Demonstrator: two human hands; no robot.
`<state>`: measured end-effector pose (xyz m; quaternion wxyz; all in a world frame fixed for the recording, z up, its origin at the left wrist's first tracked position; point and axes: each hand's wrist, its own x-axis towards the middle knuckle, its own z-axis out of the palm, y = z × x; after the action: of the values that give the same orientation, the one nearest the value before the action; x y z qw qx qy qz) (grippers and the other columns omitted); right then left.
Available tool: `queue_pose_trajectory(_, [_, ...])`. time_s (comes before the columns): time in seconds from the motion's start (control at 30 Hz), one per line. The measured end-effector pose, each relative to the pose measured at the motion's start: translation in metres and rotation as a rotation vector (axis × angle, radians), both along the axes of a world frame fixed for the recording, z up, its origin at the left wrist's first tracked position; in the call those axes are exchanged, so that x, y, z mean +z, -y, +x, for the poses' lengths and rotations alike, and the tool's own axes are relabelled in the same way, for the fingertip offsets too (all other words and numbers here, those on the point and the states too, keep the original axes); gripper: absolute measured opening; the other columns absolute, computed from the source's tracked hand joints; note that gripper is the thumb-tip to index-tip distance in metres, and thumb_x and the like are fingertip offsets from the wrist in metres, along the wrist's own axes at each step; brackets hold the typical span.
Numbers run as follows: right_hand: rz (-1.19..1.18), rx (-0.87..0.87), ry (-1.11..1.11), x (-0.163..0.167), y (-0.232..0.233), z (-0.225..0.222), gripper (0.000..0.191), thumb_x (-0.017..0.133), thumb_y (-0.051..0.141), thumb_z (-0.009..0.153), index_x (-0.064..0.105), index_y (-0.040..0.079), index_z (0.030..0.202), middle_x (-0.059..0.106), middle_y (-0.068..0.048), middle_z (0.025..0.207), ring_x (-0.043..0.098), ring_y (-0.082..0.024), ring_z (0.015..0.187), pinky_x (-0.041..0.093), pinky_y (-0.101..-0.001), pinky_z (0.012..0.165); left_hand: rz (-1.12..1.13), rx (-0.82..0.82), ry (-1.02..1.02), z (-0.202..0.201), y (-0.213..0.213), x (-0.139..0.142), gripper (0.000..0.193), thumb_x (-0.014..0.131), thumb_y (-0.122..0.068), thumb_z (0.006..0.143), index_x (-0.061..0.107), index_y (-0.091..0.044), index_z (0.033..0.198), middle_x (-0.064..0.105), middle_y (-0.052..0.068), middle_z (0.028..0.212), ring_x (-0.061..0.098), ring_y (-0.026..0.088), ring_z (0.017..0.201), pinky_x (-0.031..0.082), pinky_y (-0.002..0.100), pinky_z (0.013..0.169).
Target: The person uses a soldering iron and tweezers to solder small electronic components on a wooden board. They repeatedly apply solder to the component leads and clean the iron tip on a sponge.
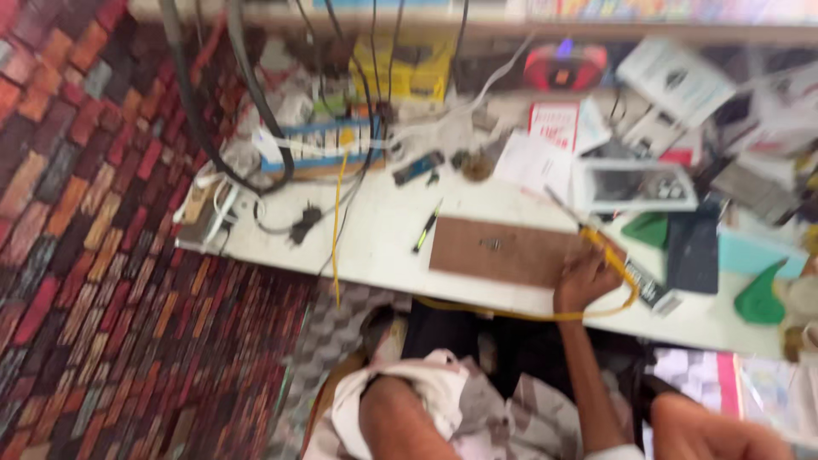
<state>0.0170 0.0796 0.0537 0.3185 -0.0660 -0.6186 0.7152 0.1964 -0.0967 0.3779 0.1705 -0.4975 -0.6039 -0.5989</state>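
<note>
Holding 1 slim metal-tipped tool [569, 213] with a yellow cord [615, 260], the right hand [586, 277] closes around the grip near the front edge of the white worktop [383, 230]; the cord loops past the front edge and back.

- Tool: judged light and rigid at the tip, best gripped on its handle, clear of the metal end. Cord: limp, likely to snag on clutter.
- Brown board [503, 250]: flat, just left of the right hand, at the front edge; 1 small metal part [491, 244] lies on it. Judged thin, stiff, light; liable to slide.
- Pen-like tool [426, 227]: left of the board.
- Cables and power strip [319, 140]: far-left corner.
- Left hand: not visible; only a forearm [396, 422] shows at the bottom, so its state cannot be told.
</note>
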Motion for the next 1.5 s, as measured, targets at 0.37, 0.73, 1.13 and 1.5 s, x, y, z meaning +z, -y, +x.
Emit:
queue_pose_trajectory(0.37, [-0.109,0.094,-0.038,0.015,0.005,-0.013,0.021,0.053,0.018,0.113,0.058,-0.001,0.123,0.068,-0.008,0.096,0.052,-0.006,0.058,0.042,-0.0213,0.052,-0.731,0.533,0.01,-0.068,-0.006,-0.075,0.036,0.06,-0.009,0.1,0.07,-0.016,0.134,0.07,-0.003,0.131,0.061,0.022,0.121,0.038,0.048,0.104])
queue_pose_trajectory(0.73, [-0.225,0.091,-0.013,0.007,-0.001,-0.046,0.025,0.052,0.022,0.112,0.057,0.001,0.125,0.067,-0.008,0.097,0.058,-0.008,0.056,0.042,-0.021,0.049,-1.001,0.943,0.08,-0.174,0.022,-0.309,0.03,0.063,-0.025,0.101,0.066,-0.006,0.124,0.056,0.022,0.139,0.056,0.036,0.121,0.031,0.051,0.117])
queue_pose_trajectory(1.13, [-0.261,0.032,-0.024,-0.005,0.001,-0.039,0.028,0.051,0.027,0.114,0.055,0.002,0.124,0.062,-0.007,0.092,0.054,-0.008,0.057,0.044,-0.0226,0.05,-0.823,1.017,-0.205,-0.163,0.027,-0.342,0.042,0.066,-0.014,0.092,0.063,-0.005,0.133,0.054,0.018,0.142,0.055,0.03,0.124,0.033,0.053,0.122])
queue_pose_trajectory(1.5, [-0.269,0.03,-0.034,-0.011,0.002,-0.038,0.028,0.051,0.03,0.114,0.055,0.004,0.123,0.061,-0.006,0.091,0.053,-0.008,0.056,0.043,-0.023,0.049,-0.911,1.001,0.001,-0.147,0.021,-0.288,0.02,0.068,-0.018,0.094,0.072,-0.007,0.111,0.067,0.01,0.116,0.062,0.029,0.112,0.044,0.048,0.103])
